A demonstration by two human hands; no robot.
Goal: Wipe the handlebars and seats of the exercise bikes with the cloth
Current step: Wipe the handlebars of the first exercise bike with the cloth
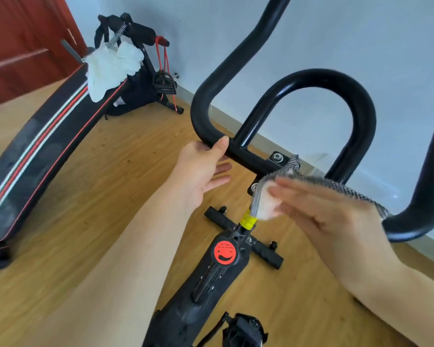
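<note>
The person stands over an exercise bike, and both hands are at the handlebars (203, 108), which cross the view from the left bend to the right grip (411, 224), with an inner loop (318, 76) rising from the middle. The left hand (201, 169) is at the inner end of the left bend: the thumb lies over the top of the tube and the fingers reach out straight below it, not closed round it. It looks like a steadying touch more than a grip. The right hand (336, 221) is low in front of the centre of the bar, beside the clamp plate (277, 157), with its fingers flat and pointing left. The grey patterned cloth (257, 194) is wrapped over those fingers and trails back across the hand toward the right grip. The hand is smeared by motion, so I cannot tell whether the thumb pins the cloth. The straight crossbar runs from the left hand down toward the right, so the cloth hand is the nearer one to the centre and the right grip, and a wipe would follow that tube's length. The seat is out of view. Below are the red tension knob (224, 251) and the wooden floor (125, 171). At the left edge, a padded bench (35, 156) carries a white rag (110, 68).
</note>
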